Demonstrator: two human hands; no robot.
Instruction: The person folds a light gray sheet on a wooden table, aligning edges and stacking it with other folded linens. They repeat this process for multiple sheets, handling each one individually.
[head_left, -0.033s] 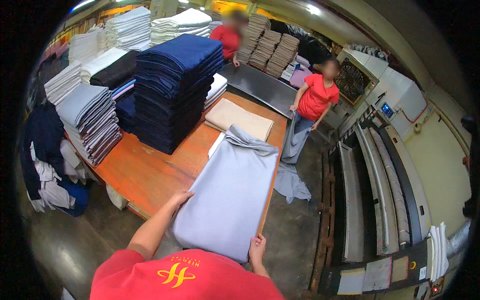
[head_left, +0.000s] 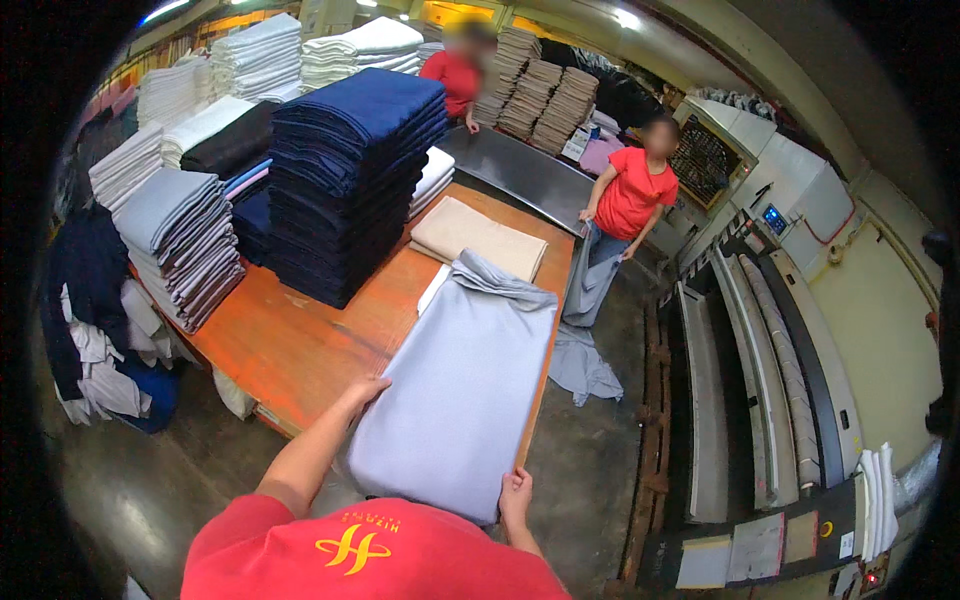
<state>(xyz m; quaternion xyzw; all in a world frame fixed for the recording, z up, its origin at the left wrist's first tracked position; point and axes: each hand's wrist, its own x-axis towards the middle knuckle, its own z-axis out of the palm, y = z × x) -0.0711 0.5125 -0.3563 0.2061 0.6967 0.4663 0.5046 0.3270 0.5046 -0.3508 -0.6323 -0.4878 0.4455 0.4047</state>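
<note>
A long grey-blue folded cloth (head_left: 455,380) lies along the right side of the table and hangs over the near edge towards my body. Its far end is bunched in loose folds. My left hand (head_left: 366,391) grips the left edge of this cloth, fingers closed on it. At the near right corner my right hand (head_left: 516,493) pinches the cloth edge. Just beyond the bunched end lies a folded beige cloth (head_left: 478,238), with a bit of white cloth showing beside it.
The orange wooden table (head_left: 300,345) carries a tall stack of navy cloths (head_left: 350,190) and a stack of grey cloths (head_left: 180,240). One person in red (head_left: 635,195) holds grey cloth (head_left: 590,290) trailing to the floor; another (head_left: 458,80) stands farther back. A long roller machine (head_left: 770,370) stands at right.
</note>
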